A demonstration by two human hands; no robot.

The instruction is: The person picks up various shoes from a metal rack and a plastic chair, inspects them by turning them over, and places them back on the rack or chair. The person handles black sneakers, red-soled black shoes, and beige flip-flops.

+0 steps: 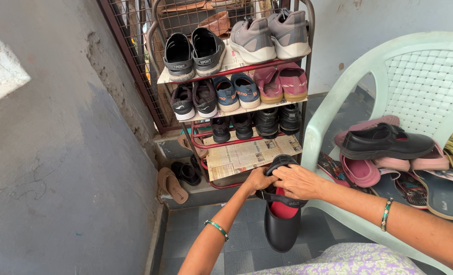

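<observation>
Your left hand (258, 179) and right hand (298, 181) both have their fingers closed around a black shoe (281, 220) with a red lining, held toe-down over the floor, just near of the shoe rack (236, 107). A pale green chair (420, 76) piled with footwear stands right.

Hands: two, left hand (258, 179) and right hand (299, 181)
Shoes on rack (308, 76): twelve
Bangles: two
Chairs: one chair (338, 97)
Newspaper sheets: one on the bottom shelf
</observation>
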